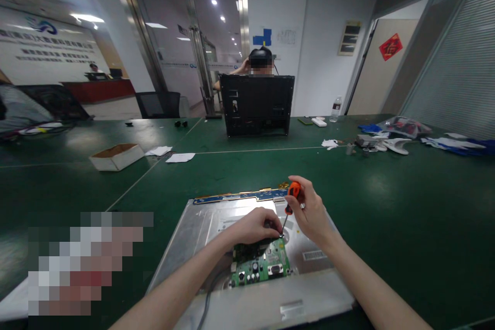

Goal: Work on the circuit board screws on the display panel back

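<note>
My right hand (311, 211) is closed around the orange and black handle of a screwdriver (294, 192), which leans with its tip down at the upper right corner of a green circuit board (259, 263). Close to that tip, my left hand (261, 224) has its thumb and fingers pinched together; what they hold, if anything, is hidden. The board lies on the silver metal back of a flat display panel (201, 227). A narrow blue circuit strip (232, 198) runs along the panel's far edge. A grey cable (208, 299) comes from the board's left side.
Across the green table (193, 178) stands a black monitor casing (257, 105), with a person behind it. An open white box (116, 157) and papers (180, 158) lie to the left. Metal parts and white scraps (373, 142), a plastic bag (406, 126) and a bottle (336, 109) are at the right.
</note>
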Demonstrator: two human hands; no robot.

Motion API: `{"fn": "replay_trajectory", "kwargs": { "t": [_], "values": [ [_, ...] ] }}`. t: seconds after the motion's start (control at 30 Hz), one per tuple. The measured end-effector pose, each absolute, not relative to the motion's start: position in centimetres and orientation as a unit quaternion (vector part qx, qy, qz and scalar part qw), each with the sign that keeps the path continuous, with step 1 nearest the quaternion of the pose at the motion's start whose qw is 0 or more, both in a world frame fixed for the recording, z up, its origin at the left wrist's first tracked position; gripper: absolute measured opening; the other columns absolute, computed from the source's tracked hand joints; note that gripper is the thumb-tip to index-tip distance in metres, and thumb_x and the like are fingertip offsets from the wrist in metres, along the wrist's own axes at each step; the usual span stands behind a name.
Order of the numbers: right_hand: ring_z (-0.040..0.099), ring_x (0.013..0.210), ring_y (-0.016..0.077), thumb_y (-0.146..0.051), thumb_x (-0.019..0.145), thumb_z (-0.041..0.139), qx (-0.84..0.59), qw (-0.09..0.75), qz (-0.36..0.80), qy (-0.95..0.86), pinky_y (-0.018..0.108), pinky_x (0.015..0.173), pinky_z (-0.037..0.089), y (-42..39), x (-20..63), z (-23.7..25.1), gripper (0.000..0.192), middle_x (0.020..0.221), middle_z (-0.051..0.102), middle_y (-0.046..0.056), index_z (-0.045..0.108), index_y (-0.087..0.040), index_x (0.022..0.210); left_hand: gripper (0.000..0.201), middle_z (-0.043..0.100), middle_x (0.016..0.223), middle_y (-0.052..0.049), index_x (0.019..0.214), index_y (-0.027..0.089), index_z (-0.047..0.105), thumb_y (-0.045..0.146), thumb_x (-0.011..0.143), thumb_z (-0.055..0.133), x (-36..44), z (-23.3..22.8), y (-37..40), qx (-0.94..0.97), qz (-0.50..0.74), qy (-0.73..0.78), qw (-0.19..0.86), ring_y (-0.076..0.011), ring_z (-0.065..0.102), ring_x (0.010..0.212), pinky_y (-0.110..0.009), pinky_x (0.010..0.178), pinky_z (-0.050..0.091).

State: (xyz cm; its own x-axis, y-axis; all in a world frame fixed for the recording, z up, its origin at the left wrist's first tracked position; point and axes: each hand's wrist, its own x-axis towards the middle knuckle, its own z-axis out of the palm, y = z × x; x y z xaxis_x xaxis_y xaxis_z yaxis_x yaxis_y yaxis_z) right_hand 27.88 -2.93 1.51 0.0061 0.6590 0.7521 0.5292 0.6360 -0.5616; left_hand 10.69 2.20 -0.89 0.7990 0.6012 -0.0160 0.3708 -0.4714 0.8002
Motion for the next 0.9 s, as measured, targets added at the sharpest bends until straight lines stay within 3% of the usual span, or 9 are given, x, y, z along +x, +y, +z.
{"fn": "replay_trajectory", "kwargs": {
  "t": [0.43, 0.73, 0.9],
  "values": [
    [0.051, 0.046, 0.0109, -0.034, 0.096, 0.046, -0.413, 0.55, 0.014, -0.726, 0.02, 0.044, 0.041, -2.88, 27.69, 1.21, 0.026, 0.064, 0.05, -0.005, 0.046, -0.021, 0.119, 0.009, 0.07, 0.077, -0.001, 0.079, 0.016, 0.074, 0.014, 0.073, 0.068, 10.59, -1.01, 2.23, 0.845, 0.137, 0.288, 0.428, -0.0158, 0.061, 0.073, -0.022, 0.07, 0.044],
    [0.052, 0.05, 0.0107, -0.021, 0.086, 0.054, -0.404, 0.507, -0.002, -0.762, 0.023, 0.049, 0.044, -3.37, 27.57, 1.51, 0.046, 0.074, 0.057, -0.001, 0.041, -0.019, 0.13, 0.007, 0.068, 0.072, 0.0, 0.077, 0.014, 0.073, 0.012, 0.072, 0.069, 10.71, -1.31, 2.34, 0.84, 0.141, 0.289, 0.436, -0.0151, 0.058, 0.069, -0.021, 0.066, 0.043],
    [0.052, 0.049, 0.0104, -0.02, 0.085, 0.055, -0.408, 0.51, -0.006, -0.757, 0.022, 0.049, 0.044, -3.32, 27.5, 1.61, 0.045, 0.072, 0.056, -0.002, 0.043, -0.019, 0.129, 0.007, 0.066, 0.071, 0.001, 0.076, 0.014, 0.072, 0.011, 0.072, 0.067, 10.66, -1.42, 2.4, 0.844, 0.142, 0.284, 0.433, -0.0141, 0.057, 0.067, -0.021, 0.064, 0.043]
  ]
}}
